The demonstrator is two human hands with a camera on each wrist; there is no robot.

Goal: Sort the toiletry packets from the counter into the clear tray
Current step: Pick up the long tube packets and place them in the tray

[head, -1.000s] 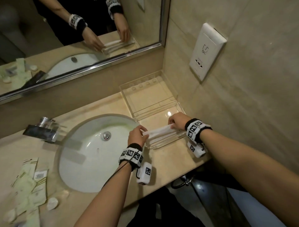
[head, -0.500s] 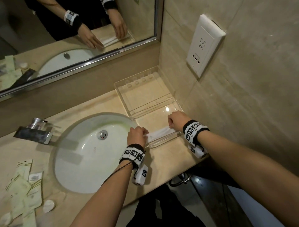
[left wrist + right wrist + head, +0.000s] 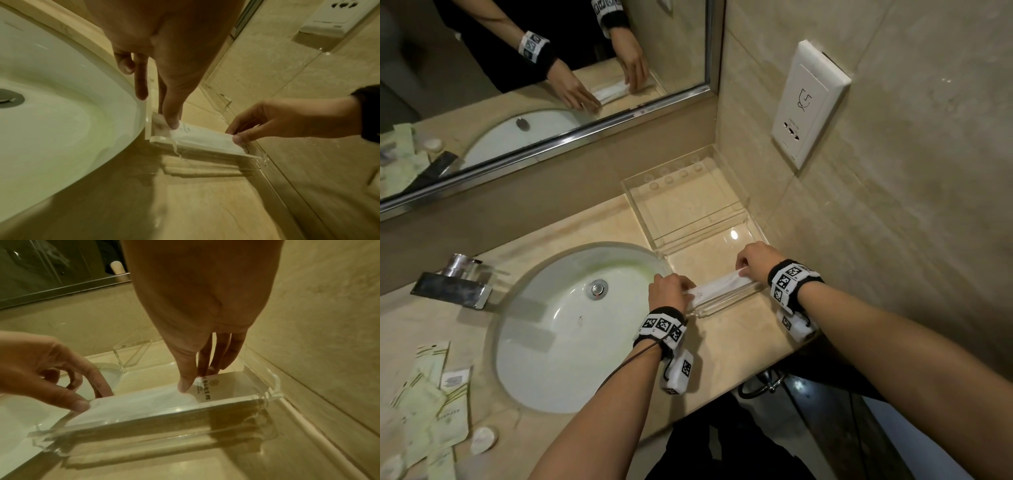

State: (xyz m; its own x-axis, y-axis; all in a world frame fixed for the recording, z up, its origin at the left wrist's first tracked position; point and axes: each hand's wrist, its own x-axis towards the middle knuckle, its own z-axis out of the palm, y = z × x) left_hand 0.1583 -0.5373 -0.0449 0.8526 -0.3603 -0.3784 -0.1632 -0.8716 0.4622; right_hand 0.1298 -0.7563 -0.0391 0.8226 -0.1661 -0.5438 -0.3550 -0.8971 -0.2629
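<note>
A long white packet [image 3: 717, 287] lies low in the front compartment of the clear tray [image 3: 688, 209], along its front wall. My left hand [image 3: 685, 287] pinches the packet's left end between thumb and forefinger. My right hand [image 3: 743, 270] pinches the right end. In the left wrist view the left hand [image 3: 170, 125] rests on the packet [image 3: 205, 138] just inside the tray [image 3: 205, 151]. The right wrist view shows the right hand [image 3: 189, 382] gripping the printed end of the packet [image 3: 144, 404] behind the tray's front wall [image 3: 164, 418]. Several pale green packets [image 3: 431, 404] lie on the counter at far left.
A white sink [image 3: 571, 325] with a chrome faucet [image 3: 453, 286] sits between the green packets and the tray. Small round white items [image 3: 482, 440] lie beside the packets. The tiled wall with a socket plate [image 3: 808, 102] stands right of the tray, a mirror behind.
Both hands have lowered the white packet from just above the tray's front edge down into the front compartment. The head view has shifted slightly.
</note>
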